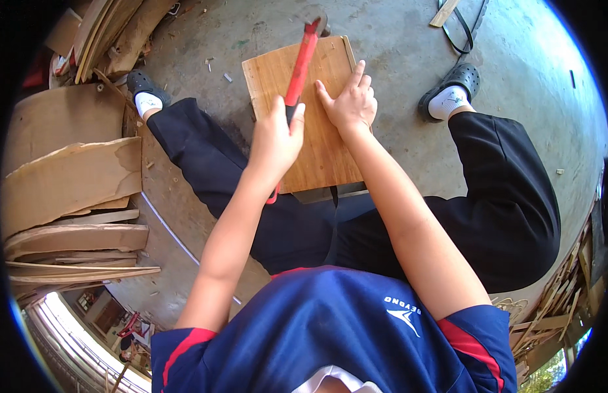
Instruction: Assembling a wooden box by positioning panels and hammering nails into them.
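Note:
My left hand (275,141) is closed around the dark grip of a hammer (302,62) with a red shaft. Its metal head is at the far end, over the far edge of a wooden board (317,147). Brown and roughly rectangular, the board lies between my legs, its near edge by my lap; what supports it is mostly hidden. Flat on the board's right side rests my right hand (353,108), thumb and index finger spread apart, holding nothing. A narrow strip (349,52) runs along the board's far right edge. No nail can be made out.
Stacked curved wood sheets (74,177) stand at the left, with more planks (114,33) at the far left. Thin wood scraps (559,308) pile up at the lower right. A black strap (462,42) lies on the concrete floor (395,39) beyond my right foot.

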